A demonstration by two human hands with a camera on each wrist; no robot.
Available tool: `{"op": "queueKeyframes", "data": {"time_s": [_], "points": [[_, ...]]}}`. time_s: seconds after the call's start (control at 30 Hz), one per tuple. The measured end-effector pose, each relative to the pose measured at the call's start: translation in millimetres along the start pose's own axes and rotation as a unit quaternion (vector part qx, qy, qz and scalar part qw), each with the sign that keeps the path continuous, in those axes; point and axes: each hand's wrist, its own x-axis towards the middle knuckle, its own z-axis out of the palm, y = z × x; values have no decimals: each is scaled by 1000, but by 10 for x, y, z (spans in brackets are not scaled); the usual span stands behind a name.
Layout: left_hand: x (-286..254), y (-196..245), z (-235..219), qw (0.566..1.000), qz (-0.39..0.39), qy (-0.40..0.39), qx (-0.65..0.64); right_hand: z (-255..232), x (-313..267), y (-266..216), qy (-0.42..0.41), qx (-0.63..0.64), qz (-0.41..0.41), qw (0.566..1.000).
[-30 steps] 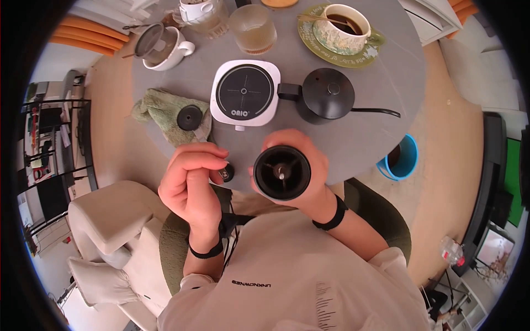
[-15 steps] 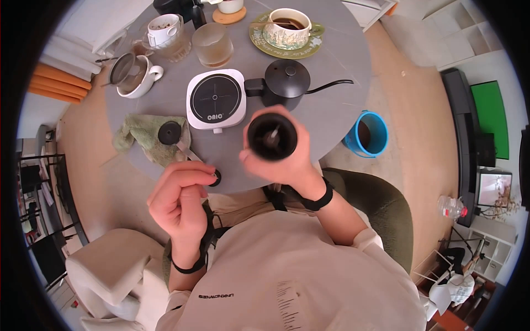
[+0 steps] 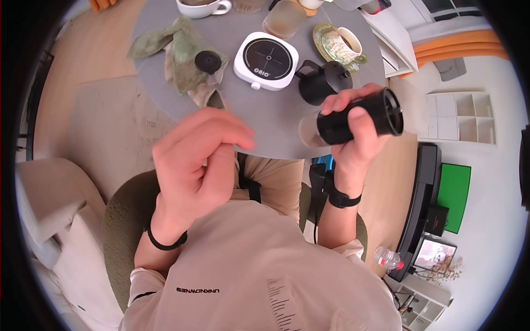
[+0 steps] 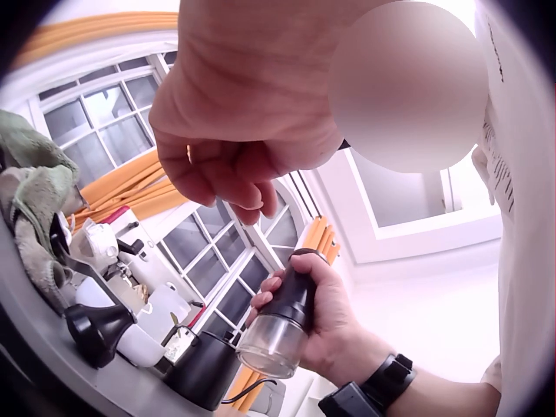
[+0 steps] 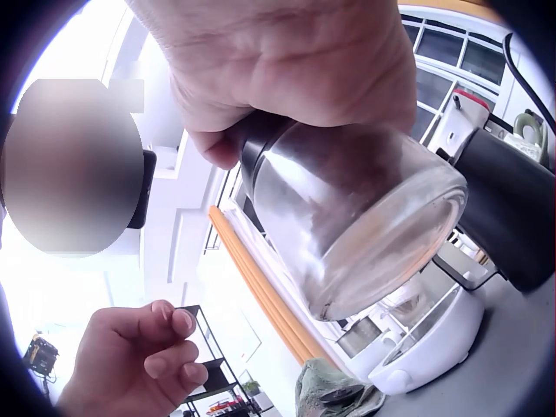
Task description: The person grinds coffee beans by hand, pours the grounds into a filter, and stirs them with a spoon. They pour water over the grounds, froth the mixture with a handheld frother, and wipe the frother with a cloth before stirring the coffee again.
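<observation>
In the head view my right hand [image 3: 359,124] grips a black coffee grinder [image 3: 345,124], tilted on its side above the table edge. Its open end points right, and its clear jar [image 4: 274,346] points left. The jar looks see-through in the right wrist view. My left hand [image 3: 196,157] hovers near the table's front edge with loosely curled fingers, and nothing shows between them. Beyond it, the grinder's crank lies with its black round lid [image 3: 208,62] on a green towel [image 3: 176,60]; its black knob [image 4: 100,330] shows in the left wrist view.
A white hot plate [image 3: 239,65] sits mid-table beside a black gooseneck kettle [image 3: 323,85]. Farther back are a cup of coffee [image 3: 339,49] on a green saucer [image 3: 320,36], a glass [image 3: 284,22] and a white cup [image 3: 201,9]. Part of a blue bucket [image 3: 324,161] shows below the edge.
My right hand has moved right and tipped the grinder from mouth-up to sideways, bringing its clear jar into view. The left hand has drawn away from the crank knob. The head view has turned.
</observation>
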Motion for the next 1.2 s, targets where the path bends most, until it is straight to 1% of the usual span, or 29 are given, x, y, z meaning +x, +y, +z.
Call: {"op": "queueKeyframes", "data": {"time_s": [0.03,0.1,0.2,0.23,0.27,0.3,0.37,0.4,0.43,0.5,0.53,0.6,0.63,0.7,0.77,0.8,0.83,0.87,0.9,0.93,1.0,1.07,1.1,1.13,1.2], "points": [[-27,-1,-2,1000,-5,0,-3,-6,31,31,27,-14,-5,1000],[-31,-3,-9,1000,-8,-9,-10,12,129,43,87,-61,19,994],[4,-14,-27,1000,8,-8,3,12,120,-20,68,-13,31,997],[4,-6,-36,1000,-1,-6,-7,4,91,-46,69,5,41,997],[22,12,-49,1000,-10,-9,-18,-47,155,-19,123,-23,34,991],[40,25,-47,999,-16,-12,-30,-38,195,-18,150,-44,20,987],[64,-29,-18,999,-2,-18,-27,-2,109,-64,74,-78,-2,994],[63,-47,1,999,2,-20,-27,36,60,-105,35,-91,1,995],[58,-45,19,999,-3,-25,-28,44,63,-126,20,-100,9,995],[24,-33,38,999,-14,-35,-29,-52,193,-80,91,-88,-2,992],[11,-29,44,999,-13,-40,-23,-43,186,-96,122,-106,12,987],[6,-34,46,999,-5,-47,-6,18,107,-122,61,-103,14,993],[33,-47,43,999,-3,-37,-4,41,66,-115,32,-99,16,994],[137,-72,-30,1000,-3,-23,17,-121,110,-21,127,-52,27,990],[455,1,-150,997,8,73,17,-152,17,-28,169,24,73,983],[674,16,-249,993,23,117,18,-137,-87,-53,121,24,81,989],[903,-19,-397,987,18,160,26,-131,-219,-88,73,22,84,994],[1170,-68,-554,979,16,202,29,-160,-328,-114,65,15,80,994],[1455,-130,-698,974,34,220,40,-210,-430,-143,58,3,76,995],[1754,-206,-842,969,49,237,48,-266,-502,-199,91,20,76,993],[2350,-622,-1219,970,19,232,74,-471,-708,-290,162,46,72,983],[2901,-1072,-1566,943,18,225,245,-707,-1015,-357,227,52,63,970],[3146,-1310,-1697,938,-22,185,293,-782,-1192,-378,256,46,58,964],[3326,-1498,-1729,927,-64,145,341,-796,-1351,-428,279,33,64,958],[3401,-1613,-1614,925,-180,24,334,-836,-1642,-496,314,10,82,946]]}}
